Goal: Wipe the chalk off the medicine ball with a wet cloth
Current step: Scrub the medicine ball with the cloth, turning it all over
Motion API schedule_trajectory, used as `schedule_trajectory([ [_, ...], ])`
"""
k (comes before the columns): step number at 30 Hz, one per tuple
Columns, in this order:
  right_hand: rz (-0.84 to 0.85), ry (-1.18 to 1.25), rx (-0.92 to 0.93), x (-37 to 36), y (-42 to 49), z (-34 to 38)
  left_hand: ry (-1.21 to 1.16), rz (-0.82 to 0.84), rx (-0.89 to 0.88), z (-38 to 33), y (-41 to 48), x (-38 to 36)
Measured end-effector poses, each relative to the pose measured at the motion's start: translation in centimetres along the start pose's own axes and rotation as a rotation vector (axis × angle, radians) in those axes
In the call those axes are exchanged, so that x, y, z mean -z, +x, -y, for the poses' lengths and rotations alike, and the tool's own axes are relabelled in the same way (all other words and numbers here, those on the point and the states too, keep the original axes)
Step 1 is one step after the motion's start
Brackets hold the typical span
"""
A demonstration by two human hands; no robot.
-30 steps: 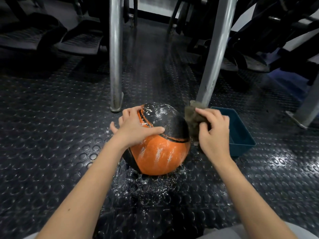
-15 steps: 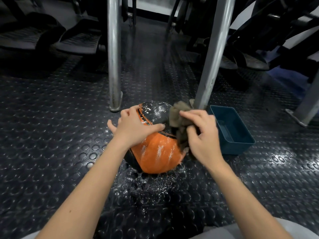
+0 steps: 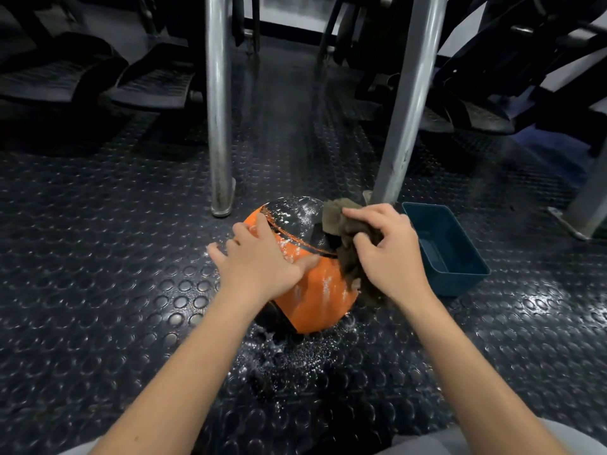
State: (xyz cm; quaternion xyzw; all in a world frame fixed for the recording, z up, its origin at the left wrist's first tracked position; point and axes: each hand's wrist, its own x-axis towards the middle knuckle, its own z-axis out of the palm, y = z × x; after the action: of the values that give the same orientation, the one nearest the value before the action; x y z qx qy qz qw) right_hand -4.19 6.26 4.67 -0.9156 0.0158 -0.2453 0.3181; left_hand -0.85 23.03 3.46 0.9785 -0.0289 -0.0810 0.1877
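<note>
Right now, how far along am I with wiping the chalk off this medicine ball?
Barely started. Done: no panel looks fully clean yet. In hand: your right hand grips the cloth against the upper right of the medicine ball while your left hand steadies it. Left: white chalk speckles the black top panel, streaks the orange front, and dusts the floor beneath.
</note>
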Motion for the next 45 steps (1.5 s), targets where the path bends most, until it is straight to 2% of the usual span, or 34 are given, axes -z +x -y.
schedule_trajectory([
  [4,0.159,-0.036,-0.06,-0.8,-0.6,-2.0,0.039,0.007,0.011,-0.2,-0.2,-0.2],
  [7,0.138,-0.04,-0.061,-0.8,-0.4,-3.1,-0.074,0.047,-0.012,0.8,0.6,1.5],
  [10,0.129,-0.023,-0.066,-0.5,0.0,-3.7,-0.212,-0.014,-0.159,1.3,1.1,1.9],
  [11,0.127,-0.001,-0.069,-0.5,0.2,-3.8,-0.244,0.018,-0.204,1.3,1.1,1.8],
  [14,0.101,0.066,-0.085,-0.3,0.4,-4.0,-0.187,0.156,-0.241,1.3,1.2,0.6],
  [17,-0.068,0.099,-0.053,0.4,0.7,-3.4,-0.133,0.121,-0.23,1.3,1.4,-0.1],
  [19,-0.139,0.109,0.038,0.4,0.7,-2.8,-0.141,0.103,-0.225,1.1,1.3,-0.2],
  [21,-0.049,0.054,0.062,-0.4,0.0,-2.5,-0.146,0.105,-0.218,1.0,1.3,0.0],
  [23,0.067,-0.08,-0.035,-1.1,-0.7,-3.0,-0.14,0.103,-0.217,1.1,1.3,0.1],
  [26,0.049,-0.255,-0.203,0.1,-0.7,-3.9,-0.14,0.105,-0.218,1.2,1.4,0.2],
  [27,-0.021,-0.242,-0.183,0.7,-0.3,-3.7,-0.142,0.102,-0.216,1.2,1.5,0.2],
  [29,-0.138,-0.138,-0.015,1.2,-0.1,-2.5,-0.148,0.105,-0.205,1.4,1.6,0.3],
  [31,-0.06,-0.083,0.135,0.3,-0.7,-1.6,-0.162,0.114,-0.19,1.5,1.7,0.4],
  [32,0.014,-0.082,0.133,-0.5,-1.0,-1.7,-0.171,0.117,-0.185,1.7,1.7,0.5],
  [34,0.106,-0.184,0.01,-1.2,-1.3,-2.8,-0.193,0.13,-0.178,1.9,1.8,0.7],
  [36,0.14,-0.433,-0.14,-0.7,-1.4,-4.0,-0.205,0.138,-0.173,2.1,1.8,0.8],
  [37,0.121,-0.468,-0.168,-0.4,-1.4,-4.0,-0.211,0.141,-0.172,2.2,1.9,0.8],
  [41,-0.133,-0.125,0.09,-0.4,-1.0,-0.7,-0.235,0.154,-0.159,2.3,2.0,0.9],
  [43,-0.078,-0.084,0.221,-1.4,-1.4,-0.3,-0.232,0.142,-0.159,2.3,1.9,0.9],
  [45,0.021,-0.147,0.172,-2.2,-1.8,-1.3,-0.239,0.138,-0.173,2.1,1.9,0.8],
])
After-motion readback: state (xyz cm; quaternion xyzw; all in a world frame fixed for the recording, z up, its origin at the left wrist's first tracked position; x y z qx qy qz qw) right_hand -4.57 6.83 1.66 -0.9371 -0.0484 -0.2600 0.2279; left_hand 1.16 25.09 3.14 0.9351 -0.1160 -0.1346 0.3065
